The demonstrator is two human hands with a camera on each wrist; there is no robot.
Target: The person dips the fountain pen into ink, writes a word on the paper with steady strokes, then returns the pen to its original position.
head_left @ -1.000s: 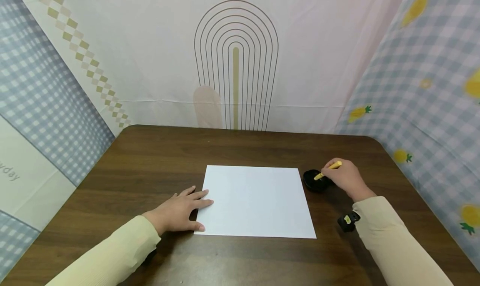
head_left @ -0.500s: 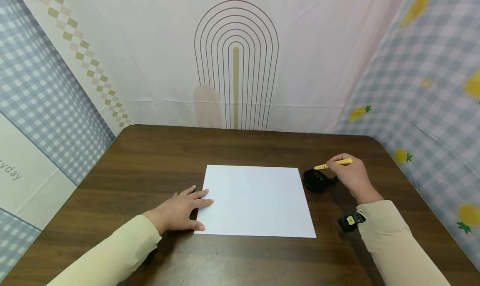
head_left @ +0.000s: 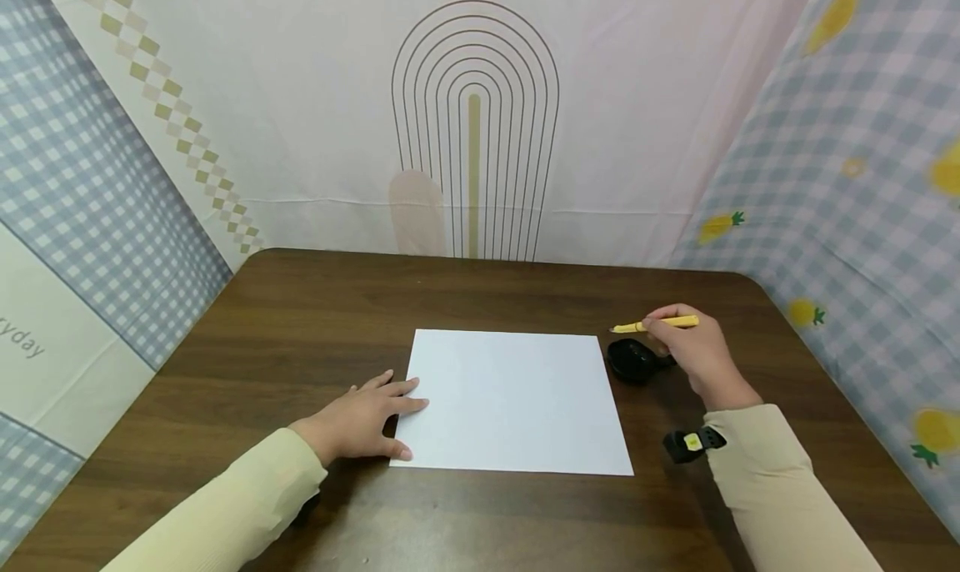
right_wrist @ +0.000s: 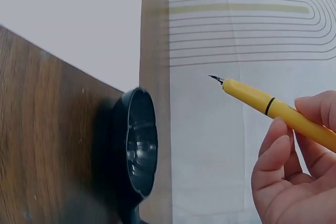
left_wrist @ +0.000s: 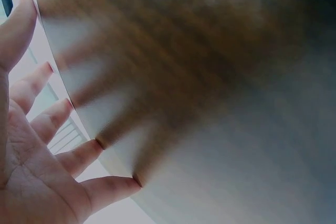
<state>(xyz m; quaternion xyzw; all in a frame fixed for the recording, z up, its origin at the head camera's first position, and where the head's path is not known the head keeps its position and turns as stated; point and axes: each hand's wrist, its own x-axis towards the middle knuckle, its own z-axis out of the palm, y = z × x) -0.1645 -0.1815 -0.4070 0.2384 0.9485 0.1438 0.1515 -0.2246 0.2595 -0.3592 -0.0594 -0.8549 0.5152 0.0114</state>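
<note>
A blank sheet of white paper [head_left: 517, 401] lies on the brown table. My left hand [head_left: 360, 418] rests with spread, fairly straight fingers on its left edge; in the left wrist view the fingertips [left_wrist: 86, 156] touch the surface. My right hand [head_left: 701, 355] pinches a yellow fountain pen [right_wrist: 252, 98] between thumb and fingers. The pen's dark nib points left, above and behind a small black scalloped dish [right_wrist: 142, 145] with a handle. In the head view that dish stands just right of the paper, below the pen, apart from the nib. Whether it contains ink I cannot tell.
The wooden table [head_left: 315, 305] extends around the paper to a rounded far edge. Behind it hangs a white cloth [head_left: 315, 122] printed with arches. Blue checked cloth [head_left: 840, 222] with pineapples hangs on the right. A black wrist device [head_left: 693, 443] sits at my right cuff.
My right hand has lifted the pen out of the black dish, drawn it up and back, then moved slightly left with the nib past the rim. My left hand has stayed on the paper.
</note>
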